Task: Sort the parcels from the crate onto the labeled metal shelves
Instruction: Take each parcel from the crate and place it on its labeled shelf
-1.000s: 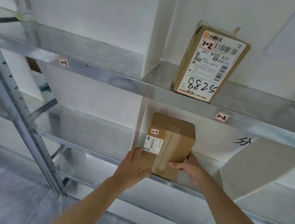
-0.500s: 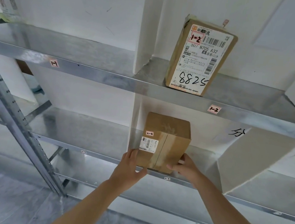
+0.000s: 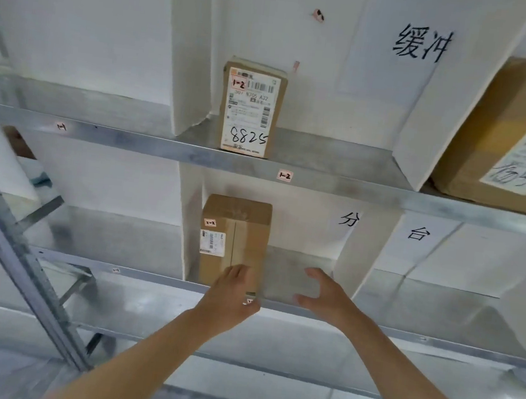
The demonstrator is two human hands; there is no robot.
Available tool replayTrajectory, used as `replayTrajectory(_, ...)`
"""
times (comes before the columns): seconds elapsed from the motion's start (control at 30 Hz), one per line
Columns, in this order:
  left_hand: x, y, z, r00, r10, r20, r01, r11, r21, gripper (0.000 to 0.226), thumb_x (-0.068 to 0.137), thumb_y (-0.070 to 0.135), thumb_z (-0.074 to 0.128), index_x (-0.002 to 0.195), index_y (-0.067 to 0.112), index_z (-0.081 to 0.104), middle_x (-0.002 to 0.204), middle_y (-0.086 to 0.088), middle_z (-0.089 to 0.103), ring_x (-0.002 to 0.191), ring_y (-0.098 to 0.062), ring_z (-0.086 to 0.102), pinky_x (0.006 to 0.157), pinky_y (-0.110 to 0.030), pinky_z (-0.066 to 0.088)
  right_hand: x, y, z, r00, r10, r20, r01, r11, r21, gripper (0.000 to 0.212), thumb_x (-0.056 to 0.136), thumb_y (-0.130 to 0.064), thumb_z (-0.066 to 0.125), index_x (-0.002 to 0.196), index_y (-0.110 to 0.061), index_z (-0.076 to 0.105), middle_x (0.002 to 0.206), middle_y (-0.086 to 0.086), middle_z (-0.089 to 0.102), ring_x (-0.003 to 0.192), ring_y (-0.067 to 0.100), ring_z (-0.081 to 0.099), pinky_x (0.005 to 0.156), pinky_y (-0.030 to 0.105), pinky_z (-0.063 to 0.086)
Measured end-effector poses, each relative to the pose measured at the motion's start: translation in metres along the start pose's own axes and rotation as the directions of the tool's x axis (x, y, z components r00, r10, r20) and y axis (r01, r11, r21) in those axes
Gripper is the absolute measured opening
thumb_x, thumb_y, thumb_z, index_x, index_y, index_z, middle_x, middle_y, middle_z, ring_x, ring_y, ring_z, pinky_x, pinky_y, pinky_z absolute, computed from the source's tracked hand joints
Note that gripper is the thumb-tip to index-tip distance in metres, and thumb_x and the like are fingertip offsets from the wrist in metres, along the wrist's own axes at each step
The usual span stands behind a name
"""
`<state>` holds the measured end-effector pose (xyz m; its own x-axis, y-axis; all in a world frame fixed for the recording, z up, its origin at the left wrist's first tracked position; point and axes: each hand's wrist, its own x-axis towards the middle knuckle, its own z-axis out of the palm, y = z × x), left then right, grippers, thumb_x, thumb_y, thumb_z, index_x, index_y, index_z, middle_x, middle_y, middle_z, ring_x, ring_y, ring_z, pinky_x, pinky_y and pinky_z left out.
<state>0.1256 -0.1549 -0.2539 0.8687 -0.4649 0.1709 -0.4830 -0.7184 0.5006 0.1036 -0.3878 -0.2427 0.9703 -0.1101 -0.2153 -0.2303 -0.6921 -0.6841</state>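
A small brown parcel (image 3: 234,238) with a white label and a "2-2" sticker stands upright on the second metal shelf (image 3: 307,312), tight against a white divider on its left. My left hand (image 3: 231,294) lies in front of the parcel's lower front, fingers relaxed; whether it touches the parcel I cannot tell. My right hand (image 3: 326,293) hovers open to the right of the parcel, apart from it. On the shelf above (image 3: 162,150), in the bay tagged "1-2" (image 3: 284,175), stands a parcel marked "8825" (image 3: 250,109).
White dividers (image 3: 417,125) split the shelves into bays, some with handwritten characters. A large brown parcel tagged "1-3" (image 3: 505,135) leans at the upper right. A grey slotted upright post (image 3: 13,253) runs diagonally at the left. The floor below is covered with plastic sheet.
Both hands have let go of the small parcel, which now stands on the second shelf. My right hand moved off to the right. The camera view shifted right and upward.
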Motion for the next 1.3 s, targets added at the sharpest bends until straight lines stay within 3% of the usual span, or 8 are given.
replayTrajectory(0.2, 0.008, 0.108, 0.018, 0.98, 0.192, 0.049, -0.193, 0.981, 0.027, 0.059, 0.087, 0.035, 0.058, 0.136, 0.009, 0.038, 0.132, -0.005, 0.044, 0.125, -0.023, 0.04, 0.103, -0.027, 0.034, -0.089, 0.034, -0.064, 0.993, -0.066, -0.101, 0.057, 0.994, -0.088, 0.072, 0.091, -0.036, 0.066, 0.151, -0.024, 0.029, 0.156, -0.009, 0.03, 0.142, 0.012, 0.032, 0.11, 0.024, 0.028)
replayTrajectory(0.33, 0.001, 0.178, 0.038, 0.929, 0.356, 0.098, -0.359, 0.933, 0.019, 0.061, 0.089, 0.032, 0.058, 0.141, 0.01, 0.034, 0.142, -0.003, 0.037, 0.134, -0.018, 0.029, 0.107, -0.02, 0.02, -0.151, 0.084, -0.111, 0.979, 0.022, -0.203, -0.042, 0.994, -0.097, 0.069, 0.092, -0.036, 0.064, 0.151, -0.023, 0.029, 0.157, -0.007, 0.031, 0.141, 0.013, 0.034, 0.112, 0.024, 0.028)
replayTrajectory(0.57, -0.004, 0.314, 0.094, 0.813, 0.547, 0.199, -0.546, 0.835, -0.063, 0.063, 0.088, 0.042, 0.057, 0.138, 0.009, 0.038, 0.139, -0.003, 0.041, 0.132, -0.02, 0.033, 0.109, -0.024, 0.026, -0.275, 0.167, -0.179, 0.889, 0.18, -0.421, -0.205, 0.979, -0.015, 0.067, 0.092, -0.038, 0.064, 0.15, -0.027, 0.031, 0.152, -0.01, 0.034, 0.137, 0.015, 0.039, 0.108, 0.025, 0.034)
replayTrajectory(0.67, -0.011, 0.373, 0.121, 0.733, 0.633, 0.25, -0.627, 0.771, -0.112, 0.066, 0.084, 0.054, 0.05, 0.129, 0.006, 0.044, 0.129, -0.006, 0.046, 0.123, -0.022, 0.04, 0.102, -0.029, 0.034, -0.33, 0.2, -0.2, 0.82, 0.279, -0.5, -0.264, 0.959, 0.103, 0.064, 0.094, -0.033, 0.063, 0.149, -0.025, 0.032, 0.144, -0.011, 0.036, 0.137, 0.014, 0.037, 0.109, 0.028, 0.035)
replayTrajectory(0.77, -0.021, 0.436, 0.146, 0.632, 0.718, 0.29, -0.698, 0.691, -0.188, 0.062, 0.09, 0.042, 0.058, 0.139, 0.009, 0.037, 0.137, -0.004, 0.042, 0.127, -0.021, 0.037, 0.105, -0.025, 0.029, -0.387, 0.229, -0.216, 0.727, 0.38, -0.572, -0.36, 0.92, 0.154, 0.062, 0.096, -0.027, 0.061, 0.15, -0.023, 0.031, 0.149, -0.008, 0.034, 0.138, 0.015, 0.035, 0.102, 0.02, 0.032)
replayTrajectory(0.83, -0.025, 0.483, 0.166, 0.542, 0.788, 0.293, -0.747, 0.611, -0.261, 0.061, 0.089, 0.04, 0.06, 0.136, 0.008, 0.04, 0.135, -0.006, 0.045, 0.124, -0.022, 0.04, 0.106, -0.03, 0.032, -0.426, 0.247, -0.227, 0.669, 0.441, -0.599, -0.442, 0.883, 0.157, 0.062, 0.097, -0.028, 0.059, 0.151, -0.022, 0.028, 0.154, -0.006, 0.031, 0.142, 0.017, 0.031, 0.107, 0.024, 0.03)
replayTrajectory(1.1, -0.052, 0.649, 0.241, 0.284, 0.911, 0.299, -0.769, 0.402, -0.496, 0.071, 0.091, 0.043, 0.057, 0.148, 0.013, 0.026, 0.149, 0.0, 0.031, 0.138, -0.015, 0.028, 0.112, -0.029, 0.026, -0.538, 0.305, -0.287, 0.392, 0.609, -0.689, -0.676, 0.699, 0.233, 0.059, 0.096, -0.031, 0.06, 0.148, -0.02, 0.035, 0.151, -0.003, 0.037, 0.136, 0.018, 0.041, 0.108, 0.03, 0.036)
replayTrajectory(1.3, -0.014, 0.737, 0.289, 0.175, 0.956, 0.237, -0.803, 0.278, -0.527, 0.072, 0.092, 0.049, 0.053, 0.148, 0.015, 0.026, 0.153, 0.001, 0.028, 0.14, -0.013, 0.024, 0.115, -0.028, 0.023, -0.557, 0.351, -0.353, 0.231, 0.647, -0.726, -0.718, 0.617, 0.321, 0.054, 0.096, -0.032, 0.059, 0.146, -0.022, 0.039, 0.151, -0.003, 0.04, 0.134, 0.017, 0.044, 0.105, 0.027, 0.037)
